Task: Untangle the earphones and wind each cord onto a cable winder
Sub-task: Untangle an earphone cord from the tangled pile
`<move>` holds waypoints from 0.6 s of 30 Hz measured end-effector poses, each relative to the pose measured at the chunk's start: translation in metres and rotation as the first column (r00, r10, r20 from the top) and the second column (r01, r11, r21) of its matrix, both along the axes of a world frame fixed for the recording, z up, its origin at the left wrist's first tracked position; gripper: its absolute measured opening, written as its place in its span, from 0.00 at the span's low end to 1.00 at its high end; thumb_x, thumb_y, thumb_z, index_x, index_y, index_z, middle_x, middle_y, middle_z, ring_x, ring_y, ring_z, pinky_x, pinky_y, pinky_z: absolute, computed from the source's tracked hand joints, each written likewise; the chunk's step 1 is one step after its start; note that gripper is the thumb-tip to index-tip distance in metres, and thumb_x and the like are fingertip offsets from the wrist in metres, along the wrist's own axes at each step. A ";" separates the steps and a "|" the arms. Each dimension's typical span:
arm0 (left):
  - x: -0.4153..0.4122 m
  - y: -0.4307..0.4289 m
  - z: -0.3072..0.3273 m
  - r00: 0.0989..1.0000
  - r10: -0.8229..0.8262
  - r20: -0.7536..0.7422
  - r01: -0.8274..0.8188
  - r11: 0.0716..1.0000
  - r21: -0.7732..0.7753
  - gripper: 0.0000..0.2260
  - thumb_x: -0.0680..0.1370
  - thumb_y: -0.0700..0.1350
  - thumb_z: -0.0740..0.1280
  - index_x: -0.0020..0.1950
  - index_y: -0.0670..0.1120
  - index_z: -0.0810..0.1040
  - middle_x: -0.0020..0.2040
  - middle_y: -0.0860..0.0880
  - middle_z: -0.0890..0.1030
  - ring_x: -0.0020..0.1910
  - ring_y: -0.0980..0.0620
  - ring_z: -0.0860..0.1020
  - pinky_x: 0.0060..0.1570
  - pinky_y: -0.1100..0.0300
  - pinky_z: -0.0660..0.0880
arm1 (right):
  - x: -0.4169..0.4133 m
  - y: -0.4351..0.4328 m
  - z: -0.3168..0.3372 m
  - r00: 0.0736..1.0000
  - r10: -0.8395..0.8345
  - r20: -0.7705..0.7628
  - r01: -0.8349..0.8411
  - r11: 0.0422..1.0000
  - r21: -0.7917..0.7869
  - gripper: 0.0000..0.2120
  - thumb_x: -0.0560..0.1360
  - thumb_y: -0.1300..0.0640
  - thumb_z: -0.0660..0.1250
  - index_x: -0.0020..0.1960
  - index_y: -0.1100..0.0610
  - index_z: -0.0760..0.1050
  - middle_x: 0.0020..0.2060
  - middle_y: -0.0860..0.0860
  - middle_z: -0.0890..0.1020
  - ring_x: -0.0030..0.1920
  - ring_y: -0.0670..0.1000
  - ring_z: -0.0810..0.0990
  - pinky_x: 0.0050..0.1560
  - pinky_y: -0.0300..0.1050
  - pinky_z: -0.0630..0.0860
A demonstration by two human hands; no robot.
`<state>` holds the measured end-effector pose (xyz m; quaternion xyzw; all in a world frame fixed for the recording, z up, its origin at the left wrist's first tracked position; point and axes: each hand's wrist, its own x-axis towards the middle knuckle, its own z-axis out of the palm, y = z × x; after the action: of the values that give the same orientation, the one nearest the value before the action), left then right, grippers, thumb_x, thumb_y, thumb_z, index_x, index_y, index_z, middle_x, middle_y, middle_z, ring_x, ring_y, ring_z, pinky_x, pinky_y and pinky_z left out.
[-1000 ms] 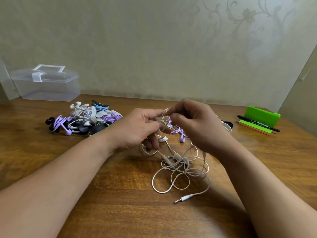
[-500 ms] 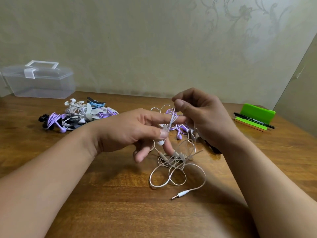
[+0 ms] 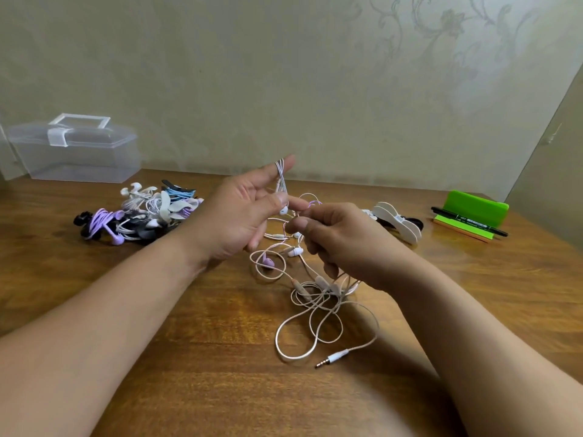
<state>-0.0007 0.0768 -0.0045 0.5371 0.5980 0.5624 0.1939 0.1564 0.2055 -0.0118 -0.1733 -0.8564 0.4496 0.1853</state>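
A brown wooden surface (image 3: pixel 189 342) with strong grain runs back to a pale wall (image 3: pixel 284 74), whose paper carries a faint raised scroll-and-flower pattern, plainest at the upper right. At the far right a plain panel (image 3: pixel 561 168) meets that wall at an angle.

At the back left, against the wall, stands a clear plastic box (image 3: pixel 75 152) with its lid on and its handle up. In front of it lies a pile of wound earphones (image 3: pixel 142 212) in white, lilac, blue and black. At the right edge sits a green stand (image 3: pixel 473 209) with an orange strip at its base and a black pen (image 3: pixel 470 223) laid across it. The pen bears white print, too small to read; no other writing can be made out. A white cable winder (image 3: pixel 397 222) lies between the stand and the hands.

The tangled earphones (image 3: pixel 315 298) are at the middle of the surface: loose pale loops lie flat, and the jack plug (image 3: pixel 334 357) rests nearest the person, while the upper strands rise into both hands. The left hand (image 3: pixel 239 216) is raised, its fingers (image 3: pixel 288 159) grasping a white cord – looped over the upright forefinger and pinched lower down by the thumb, just above an earbud. The right hand (image 3: pixel 347 244) hovers close beside it, fingers curled, thumb and forefinger pinching another strand of the same tangle.
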 end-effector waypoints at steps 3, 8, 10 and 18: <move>0.005 -0.001 -0.002 0.994 0.051 -0.098 -0.052 0.999 -0.012 0.25 0.86 0.40 0.62 0.81 0.56 0.64 0.52 0.55 0.87 0.19 0.57 0.68 0.23 0.64 0.69 | 0.001 -0.003 0.002 0.998 0.013 0.053 -0.018 0.995 0.097 0.13 0.87 0.53 0.62 0.57 0.60 0.82 0.29 0.40 0.77 0.28 0.52 0.71 0.30 0.47 0.72; 0.006 -0.006 -0.006 0.860 0.129 -0.493 -0.200 0.975 -0.093 0.25 0.85 0.48 0.63 0.77 0.71 0.63 0.54 0.61 0.84 0.39 0.62 0.83 0.40 0.62 0.81 | 0.004 -0.001 0.010 0.993 -0.079 0.088 0.046 0.944 0.326 0.08 0.85 0.53 0.65 0.55 0.54 0.81 0.36 0.48 0.82 0.27 0.41 0.75 0.32 0.40 0.71; 0.005 -0.007 -0.006 0.778 0.078 -0.624 -0.238 0.955 -0.177 0.22 0.85 0.51 0.63 0.76 0.73 0.65 0.53 0.63 0.85 0.40 0.62 0.82 0.45 0.61 0.80 | 0.006 0.001 0.013 0.994 -0.108 -0.014 0.106 0.938 0.329 0.05 0.83 0.54 0.68 0.52 0.54 0.80 0.37 0.49 0.84 0.30 0.40 0.77 0.34 0.38 0.70; 0.010 -0.017 0.010 0.895 -0.303 -0.326 0.144 0.890 -0.433 0.16 0.84 0.51 0.66 0.72 0.59 0.76 0.54 0.53 0.87 0.44 0.60 0.83 0.50 0.59 0.81 | 0.015 0.012 0.019 0.959 0.015 -0.284 0.002 0.998 0.058 0.03 0.81 0.65 0.70 0.54 0.60 0.80 0.40 0.53 0.85 0.34 0.44 0.81 0.35 0.36 0.74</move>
<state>0.0090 0.0594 0.0056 0.6527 0.6586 0.2857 0.2422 0.1716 0.2170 0.0073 -0.0987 -0.8341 0.4455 0.3101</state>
